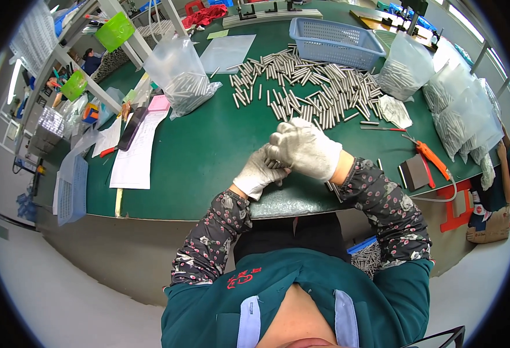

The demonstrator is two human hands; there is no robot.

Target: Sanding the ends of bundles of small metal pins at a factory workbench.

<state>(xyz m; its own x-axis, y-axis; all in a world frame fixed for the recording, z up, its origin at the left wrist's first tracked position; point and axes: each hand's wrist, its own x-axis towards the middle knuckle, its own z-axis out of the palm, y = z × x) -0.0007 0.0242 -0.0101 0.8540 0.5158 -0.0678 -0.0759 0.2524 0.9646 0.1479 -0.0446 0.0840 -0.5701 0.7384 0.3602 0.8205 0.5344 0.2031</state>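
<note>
Both hands wear white work gloves and meet just above the front part of the green table [197, 168]. My left hand [258, 172] is closed, its fingers curled round what look like short metal pins, mostly covered by the glove. Over and beside it, my right hand [306, 149] is closed with bent fingers; whatever it pinches is hidden. Right beyond them spreads a loose pile of shiny metal pins [339, 87]. A few more pins [331, 188] lie by my right wrist, partly under the sleeve.
A blue plastic basket [339, 43] stands behind the pile. Bags of pins [186, 87] sit left and right [403, 72]. On the right lie orange-handled cutters [433, 160] and a dark block [416, 172]. Papers [134, 159] and a dark, long object [132, 129] lie left.
</note>
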